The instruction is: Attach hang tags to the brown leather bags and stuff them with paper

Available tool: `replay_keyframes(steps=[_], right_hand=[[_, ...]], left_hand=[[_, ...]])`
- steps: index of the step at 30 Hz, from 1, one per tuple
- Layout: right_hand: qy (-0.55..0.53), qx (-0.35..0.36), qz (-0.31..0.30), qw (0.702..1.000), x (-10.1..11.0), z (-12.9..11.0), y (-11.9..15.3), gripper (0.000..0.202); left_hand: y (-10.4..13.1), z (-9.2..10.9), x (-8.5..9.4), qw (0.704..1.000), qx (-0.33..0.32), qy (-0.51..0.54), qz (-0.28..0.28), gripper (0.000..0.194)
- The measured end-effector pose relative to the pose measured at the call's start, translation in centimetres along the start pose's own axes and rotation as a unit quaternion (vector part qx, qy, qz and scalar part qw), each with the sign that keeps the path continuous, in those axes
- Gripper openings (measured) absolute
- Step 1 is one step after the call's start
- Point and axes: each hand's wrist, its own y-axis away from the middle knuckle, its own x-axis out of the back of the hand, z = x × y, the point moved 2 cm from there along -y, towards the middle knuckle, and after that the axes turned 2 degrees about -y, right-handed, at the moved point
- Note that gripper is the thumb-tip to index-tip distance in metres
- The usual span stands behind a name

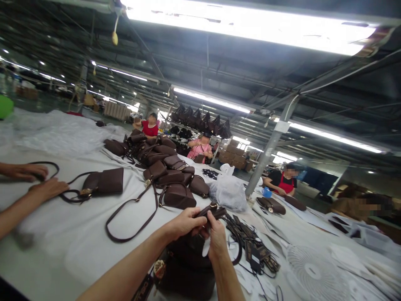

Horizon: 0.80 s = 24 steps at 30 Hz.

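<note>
My left hand (189, 221) and my right hand (215, 234) meet at the lower middle, fingers closed around a folded dark brown strap (212, 210) with a small gold-coloured metal piece. Beneath them stands a dark brown bag (188, 274), a round gold-coloured ornament (159, 269) hanging at its left side. A bit of white material shows between my hands. Black printed tags (250, 246) with cords lie heaped just right of my right hand.
Brown bags (178, 195) are piled beyond my hands. At left, a person's hands (46, 188) hold the strap of another brown bag (111, 181). A white fan (313, 269) lies at right, near a metal post (271, 146). Several people sit farther back.
</note>
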Motion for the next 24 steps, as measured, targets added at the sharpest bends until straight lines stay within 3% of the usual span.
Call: replay_keyframes(steps=[4,7,11,14,16,18,21,22,24], right_hand=[[0.069,-0.002,-0.023,0.997,-0.5,-0.3,0.1,0.048],[0.192,-0.014,-0.048,0.98,0.0,-0.8,0.8,0.044],[0.383,0.066,-0.046,0.92,1.4,-2.3,2.3,0.025],[0.442,0.158,-0.045,0.882,1.7,-3.8,3.4,0.018],[0.422,0.17,-0.074,0.887,1.6,-4.4,3.8,0.02],[0.347,0.142,-0.118,0.92,1.5,-4.7,3.9,0.024],[0.197,0.081,-0.194,0.958,1.7,-4.9,3.7,0.053],[0.178,0.071,-0.205,0.96,1.9,-4.9,3.6,0.057],[0.208,0.086,-0.182,0.957,2.2,-5.2,3.3,0.046]], left_hand=[[-1.3,-1.3,0.2,0.997,0.0,-0.012,0.082,0.049],[-1.8,-1.4,0.4,0.987,-0.033,-0.074,0.137,0.042],[-1.9,-0.7,0.5,0.978,-0.072,-0.14,0.138,0.027],[-1.8,-0.5,0.2,0.963,-0.092,-0.231,0.106,0.024],[-1.8,-0.4,0.0,0.944,-0.105,-0.297,0.092,0.026],[-1.6,-0.5,-0.1,0.94,-0.11,-0.307,0.1,0.024],[-1.5,-0.5,-0.1,0.948,-0.106,-0.275,0.121,0.021],[-1.4,-0.5,-0.2,0.95,-0.105,-0.268,0.121,0.021],[-1.3,-0.5,-0.5,0.954,-0.113,-0.253,0.112,0.022]])
